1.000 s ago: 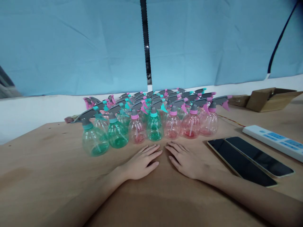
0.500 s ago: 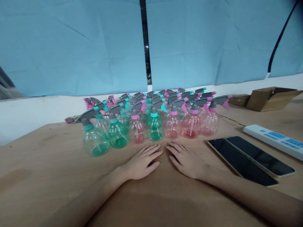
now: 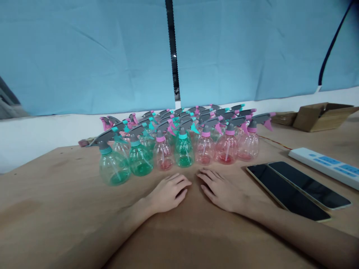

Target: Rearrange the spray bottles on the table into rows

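My left hand rests palm down on the wooden table, its fingers slightly curled and holding nothing. Beside it my right hand lies flat with fingers apart, also holding nothing. Just beyond my fingertips stand several upright spray bottles in rows. In the front row are a green spray bottle, a pink spray bottle and, at the left end, a clear spray bottle with a teal collar. Their trigger heads are grey with pink or teal parts. Bottles at the back are partly hidden.
Two dark phones lie right of my right hand, the nearer phone beside the farther phone. Behind them is a white power strip. An open cardboard box stands at the back right. A blue curtain hangs behind the table.
The fingers of my left hand have drawn back a little and curled slightly. My right hand and the bottles keep their places.
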The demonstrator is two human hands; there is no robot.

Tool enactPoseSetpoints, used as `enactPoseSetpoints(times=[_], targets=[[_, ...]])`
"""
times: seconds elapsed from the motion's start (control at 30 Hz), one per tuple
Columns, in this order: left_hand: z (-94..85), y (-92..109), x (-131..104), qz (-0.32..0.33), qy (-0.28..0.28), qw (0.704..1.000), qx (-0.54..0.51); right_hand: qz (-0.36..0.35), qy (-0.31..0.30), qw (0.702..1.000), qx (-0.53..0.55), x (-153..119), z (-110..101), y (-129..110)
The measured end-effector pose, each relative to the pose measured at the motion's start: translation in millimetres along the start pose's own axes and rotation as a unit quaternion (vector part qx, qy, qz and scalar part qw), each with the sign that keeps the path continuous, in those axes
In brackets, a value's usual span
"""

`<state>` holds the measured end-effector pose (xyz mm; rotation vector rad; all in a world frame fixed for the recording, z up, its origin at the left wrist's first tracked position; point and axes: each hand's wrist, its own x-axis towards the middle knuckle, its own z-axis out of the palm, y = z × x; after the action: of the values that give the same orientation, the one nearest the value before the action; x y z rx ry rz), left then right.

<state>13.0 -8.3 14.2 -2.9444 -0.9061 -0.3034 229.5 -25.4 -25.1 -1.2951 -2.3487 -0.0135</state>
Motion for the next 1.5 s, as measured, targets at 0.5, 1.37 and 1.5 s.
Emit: enactPoseSetpoints(times=[0.5,1.37,1.5], targets=[[-173.1,-140,127,-0.209,-0.011,0.976,0.066,0.003,-0.009,1.000,0.002,1,-2,-3],[-256.7,-112,125,-0.130,0.171,0.975,0.060,0.002,-0.023,1.000,-0.003,2,-3,-3],[-279.5,-67,106,-0.061,0.284,0.957,0.019,0.008,-0.023,1.000,0.001,2,-5,-4]])
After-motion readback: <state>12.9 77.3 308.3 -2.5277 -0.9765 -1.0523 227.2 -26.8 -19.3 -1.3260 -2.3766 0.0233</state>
